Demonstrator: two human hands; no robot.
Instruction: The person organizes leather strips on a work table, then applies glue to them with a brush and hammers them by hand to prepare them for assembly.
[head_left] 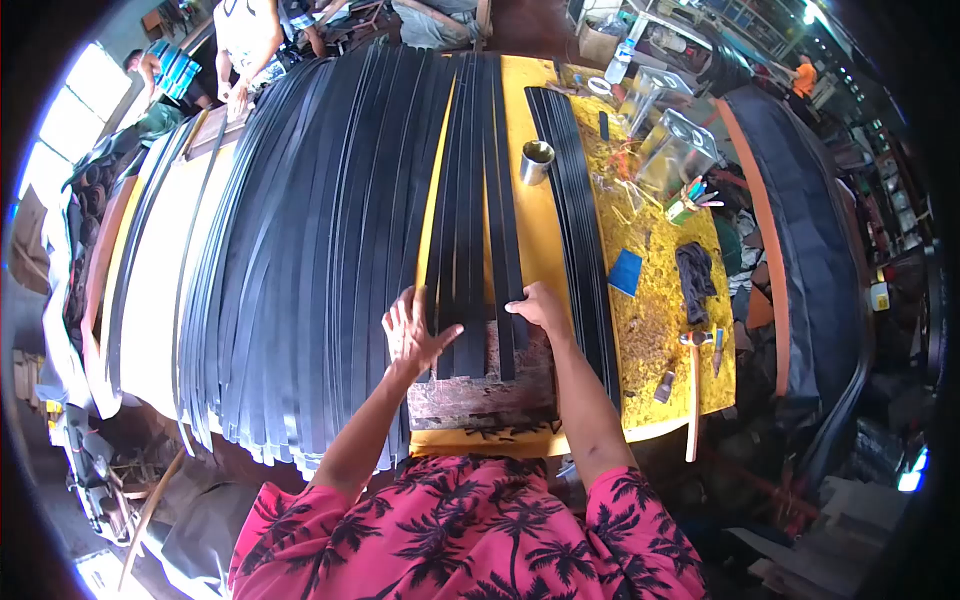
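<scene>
Long black strips (465, 230), which look like leather, run away from me in the middle of the head view. Their near ends lie over a worn wooden board (480, 400). My left hand (408, 332) rests on the strips at the left of the board, fingers spread and thumb pointing right. At the right, my right hand (540, 306) has its fingers curled and its thumb on the edge of one black strip (508, 240). The undersides of those curled fingers are hidden.
More black strips (310, 240) cover the table's left side; a stack of strips (575, 220) lies right. Around it are a metal can (537, 162), a hammer (694, 390), a blue square (626, 272), a dark cloth (695, 283) and a pen box (683, 208). A co-worker (250, 40) stands far left.
</scene>
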